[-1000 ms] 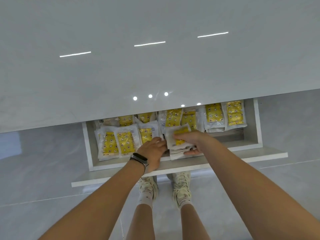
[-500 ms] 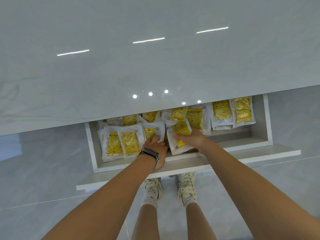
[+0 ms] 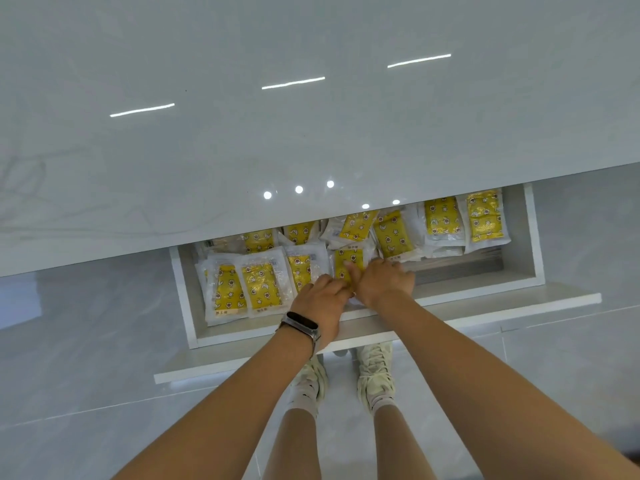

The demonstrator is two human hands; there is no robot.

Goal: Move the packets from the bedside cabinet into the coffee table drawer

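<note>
The white coffee table drawer (image 3: 530,237) is pulled open and holds several clear packets with yellow printed contents. One such packet (image 3: 348,259) lies in the middle of the drawer under my hands. My right hand (image 3: 382,280) rests on top of it, thumb stretched across its yellow face and fingers flat over its right side. My left hand (image 3: 322,299), with a dark band (image 3: 303,323) on the wrist, touches the packet's lower left edge with its fingertips. Two more packets (image 3: 247,289) lie side by side at the drawer's left.
The glossy white table top (image 3: 311,133) overhangs the back half of the drawer and hides the far packets. The drawer front (image 3: 485,306) juts toward my legs. My feet in pale shoes (image 3: 375,375) stand on grey floor tiles just below it.
My right hand lowered the packets it was holding up into the drawer's middle and now lies flat on them. My left hand moved in against their lower left edge.
</note>
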